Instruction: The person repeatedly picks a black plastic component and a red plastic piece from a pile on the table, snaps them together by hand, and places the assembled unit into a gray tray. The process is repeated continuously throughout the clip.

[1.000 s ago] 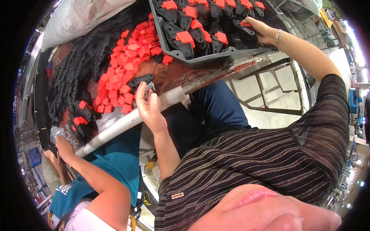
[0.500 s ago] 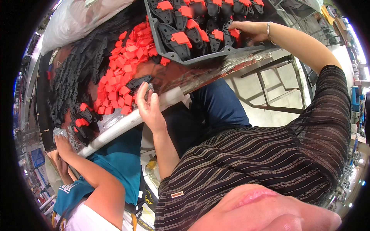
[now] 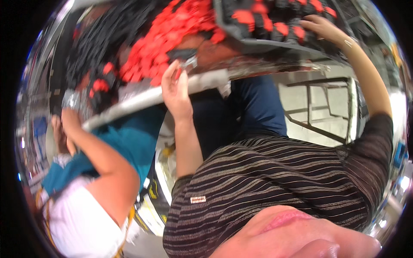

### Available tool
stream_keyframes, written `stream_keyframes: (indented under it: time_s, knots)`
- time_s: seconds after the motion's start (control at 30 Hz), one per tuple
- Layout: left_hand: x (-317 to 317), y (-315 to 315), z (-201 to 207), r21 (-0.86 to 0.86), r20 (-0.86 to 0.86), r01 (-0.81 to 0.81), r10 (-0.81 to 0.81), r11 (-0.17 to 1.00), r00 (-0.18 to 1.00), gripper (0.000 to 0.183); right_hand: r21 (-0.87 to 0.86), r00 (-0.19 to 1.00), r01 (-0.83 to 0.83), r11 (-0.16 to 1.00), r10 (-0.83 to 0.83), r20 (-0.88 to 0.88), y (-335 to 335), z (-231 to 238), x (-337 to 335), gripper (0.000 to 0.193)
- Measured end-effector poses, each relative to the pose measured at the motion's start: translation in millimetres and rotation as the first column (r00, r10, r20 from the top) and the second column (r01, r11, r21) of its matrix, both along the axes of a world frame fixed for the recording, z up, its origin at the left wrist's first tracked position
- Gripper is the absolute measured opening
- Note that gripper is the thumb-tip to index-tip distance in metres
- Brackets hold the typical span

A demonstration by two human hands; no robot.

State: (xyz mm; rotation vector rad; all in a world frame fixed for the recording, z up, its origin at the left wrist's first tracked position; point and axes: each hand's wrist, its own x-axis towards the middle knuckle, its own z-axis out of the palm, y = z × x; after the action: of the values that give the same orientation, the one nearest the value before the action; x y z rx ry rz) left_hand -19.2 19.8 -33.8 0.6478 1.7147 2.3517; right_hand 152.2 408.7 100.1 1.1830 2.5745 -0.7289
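My left hand point(image 3: 177, 92) is raised at the table's near edge, palm up. Its fingers are loosely bent and apart, with nothing plainly held. Beside its fingertips are a crumpled clear plastic piece point(image 3: 189, 64) and a flat black plastic part point(image 3: 182, 54). At the upper right my right hand point(image 3: 322, 29) reaches over a dark grey tray point(image 3: 275, 45). Its fingers stretch out near a red cap point(image 3: 298, 32) on a black part, and they look apart, though blurred. Several black parts with red caps stand in rows in the tray.
A heap of red caps point(image 3: 159, 47) lies left of the tray, beside a pile of black parts point(image 3: 103, 43). A white tube point(image 3: 129, 104) runs along the table's near edge. At the left a co-worker's hand point(image 3: 71, 120) touches clear plastic. A metal frame point(image 3: 309, 103) stands on the floor.
The view has shifted, so the table and tray sit higher and further right. My right hand's fingers have moved slightly off the red cap. My left hand keeps its loose, bent pose.
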Motion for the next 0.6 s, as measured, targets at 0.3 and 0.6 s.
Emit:
stream_keyframes:
  time_s: [0.3,0.6]
  knots:
    - [-13.7,-46.9,-1.9,-0.081,-0.026,-0.278,0.277,0.957,0.961,0.022,0.375,0.460,-0.505,0.778,0.610,-0.645,-235.9,-26.8,-41.6,0.009]
    - [1.5,-41.5,10.5,-0.234,-0.089,-0.178,0.161,0.956,0.983,0.027,0.424,0.669,-0.276,0.863,0.489,-0.560,-254.9,-134.7,-150.1,0.017]
